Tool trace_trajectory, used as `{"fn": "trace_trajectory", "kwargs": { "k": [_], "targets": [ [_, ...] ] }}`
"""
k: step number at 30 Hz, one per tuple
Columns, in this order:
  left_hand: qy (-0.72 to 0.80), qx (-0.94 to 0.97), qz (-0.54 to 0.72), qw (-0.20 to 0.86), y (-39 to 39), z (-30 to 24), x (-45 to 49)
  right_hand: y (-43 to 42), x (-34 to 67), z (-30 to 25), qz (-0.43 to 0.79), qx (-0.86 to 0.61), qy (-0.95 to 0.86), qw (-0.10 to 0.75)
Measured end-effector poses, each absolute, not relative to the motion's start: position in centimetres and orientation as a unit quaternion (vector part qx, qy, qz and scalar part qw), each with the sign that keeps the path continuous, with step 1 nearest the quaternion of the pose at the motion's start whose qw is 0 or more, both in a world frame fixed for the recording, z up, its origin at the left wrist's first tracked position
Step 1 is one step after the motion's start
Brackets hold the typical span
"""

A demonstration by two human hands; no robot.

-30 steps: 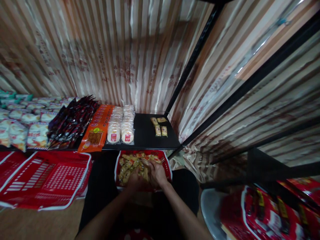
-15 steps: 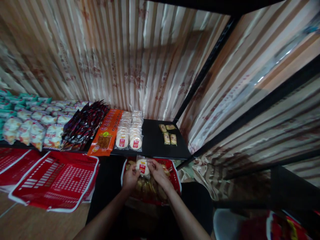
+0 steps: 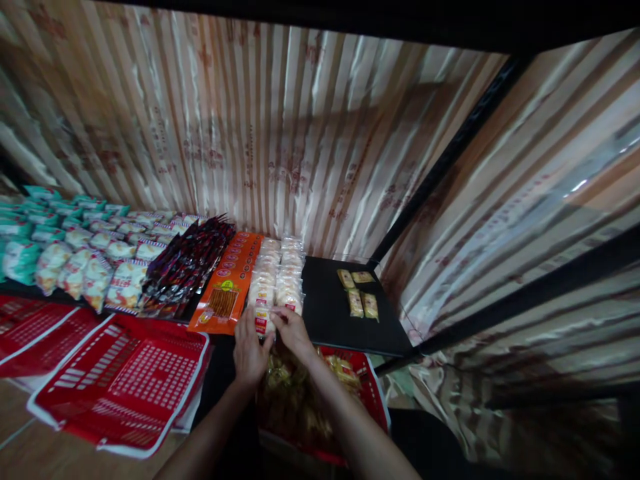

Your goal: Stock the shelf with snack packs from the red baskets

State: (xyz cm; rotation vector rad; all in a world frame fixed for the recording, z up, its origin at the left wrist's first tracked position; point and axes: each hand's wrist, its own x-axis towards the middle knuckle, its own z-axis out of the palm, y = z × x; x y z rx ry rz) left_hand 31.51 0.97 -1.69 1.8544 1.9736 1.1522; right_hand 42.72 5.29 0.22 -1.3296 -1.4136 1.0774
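Observation:
My left hand (image 3: 251, 350) and my right hand (image 3: 294, 332) both grip a wrapped rice cracker (image 3: 261, 322), round and white with a red label. They hold it from either side at the front end of two rows of the same packets (image 3: 281, 267), by the shelf's front edge. Fingers partly cover the packet and the row behind it. Under my forearms stands a red basket (image 3: 377, 383) with many yellowish packets in it.
Left of the rows lie an orange snack bag (image 3: 229, 283), dark shiny packets (image 3: 187, 263), and white (image 3: 125, 283) and green snack bags (image 3: 23, 257). Several small yellow packets (image 3: 356, 302) rest on the black shelf (image 3: 325, 300). Another red basket (image 3: 125, 380) stands at lower left.
Both hands have carried the rice cracker from above the basket, up and left to the front of the packet rows. The view has shifted slightly.

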Motion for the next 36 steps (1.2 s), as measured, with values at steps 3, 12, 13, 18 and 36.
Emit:
{"fn": "trace_trajectory", "kwargs": {
  "k": [3, 12, 13, 18, 36],
  "targets": [
    [0.664, 0.631, 0.389, 0.094, 2.5, -2.0, 31.2, 5.7, 42.0, 0.7, 0.361, -0.566, -0.613, 0.417],
    [0.673, 0.619, 0.396, 0.087, 4.4, -3.6, 31.9, 3.7, 45.4, -2.2, 0.010, -0.649, -0.671, 0.358],
    [0.673, 0.618, 0.398, 0.085, 4.5, -3.7, 32.0, 3.6, 45.7, -2.8, 0.012, -0.644, -0.678, 0.353],
    [0.672, 0.622, 0.393, 0.086, 5.2, -3.8, 32.2, 3.8, 46.2, -4.5, 0.036, -0.641, -0.686, 0.343],
    [0.630, 0.659, 0.403, 0.085, 3.1, -3.0, 31.7, -1.3, 48.8, -4.2, 0.032, -0.625, -0.663, 0.410]
  ]
}}
